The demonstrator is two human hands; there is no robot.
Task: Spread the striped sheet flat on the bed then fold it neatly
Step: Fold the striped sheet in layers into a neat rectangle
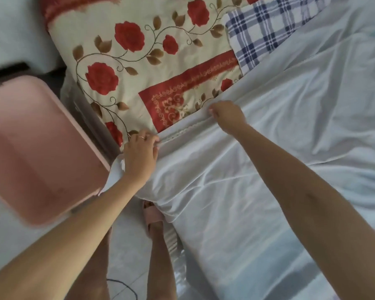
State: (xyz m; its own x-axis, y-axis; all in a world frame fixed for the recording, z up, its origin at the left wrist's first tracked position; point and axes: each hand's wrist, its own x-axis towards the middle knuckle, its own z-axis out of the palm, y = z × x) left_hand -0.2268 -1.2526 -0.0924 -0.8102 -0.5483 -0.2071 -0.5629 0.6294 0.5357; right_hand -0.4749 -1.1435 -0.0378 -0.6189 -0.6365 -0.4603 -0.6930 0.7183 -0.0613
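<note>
A pale white-blue sheet (268,169) with faint stripes near the bottom covers the right side of the bed, wrinkled and hanging over the near edge. Its upper hem runs diagonally from lower left to upper right across the floral bedcover (139,61). My left hand (140,152), with a ring on one finger, pinches the hem at its corner by the bed's edge. My right hand (226,114) grips the same hem farther along, fingers curled over the fabric.
A pink suitcase (37,148) stands on the floor at the left, close to the bed. A blue-and-white checked cloth (262,33) lies at the top. My foot in a pink slipper (153,215) is beside the bed; a dark cable (126,286) lies on the floor.
</note>
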